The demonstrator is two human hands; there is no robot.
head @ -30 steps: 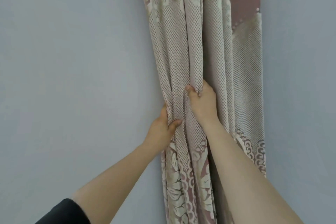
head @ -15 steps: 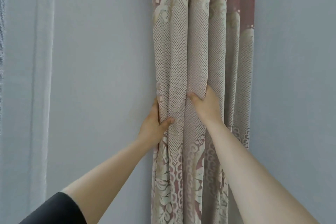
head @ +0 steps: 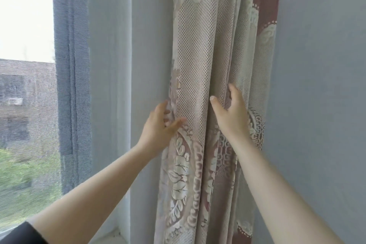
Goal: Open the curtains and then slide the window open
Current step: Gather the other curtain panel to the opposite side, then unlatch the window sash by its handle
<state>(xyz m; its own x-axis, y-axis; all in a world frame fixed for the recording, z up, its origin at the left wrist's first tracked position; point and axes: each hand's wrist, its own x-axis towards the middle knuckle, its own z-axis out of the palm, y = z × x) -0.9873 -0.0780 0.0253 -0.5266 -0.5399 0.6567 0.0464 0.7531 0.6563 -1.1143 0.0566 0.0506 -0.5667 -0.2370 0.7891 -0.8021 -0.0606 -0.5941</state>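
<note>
A pink and cream patterned curtain (head: 198, 55) hangs bunched in folds against the wall, to the right of the window (head: 25, 105). My left hand (head: 158, 130) is at the curtain's left edge, thumb on the front and fingers curled round the edge in a loose hold. My right hand (head: 229, 117) rests on the middle folds with thumb and fingers spread, fingertips tucked into a fold. The window glass shows a mesh screen, a building and greenery outside. Whether the window pane is slid open cannot be told.
A grey window frame (head: 69, 85) and a pale wall strip (head: 111, 65) lie between window and curtain. Bare grey wall (head: 316, 105) fills the right side. A white sill (head: 111, 237) shows at the bottom.
The view has swung left, bringing the window into sight. Both hands stayed on the bunched curtain; the right hand's grip has loosened and its fingers have spread.
</note>
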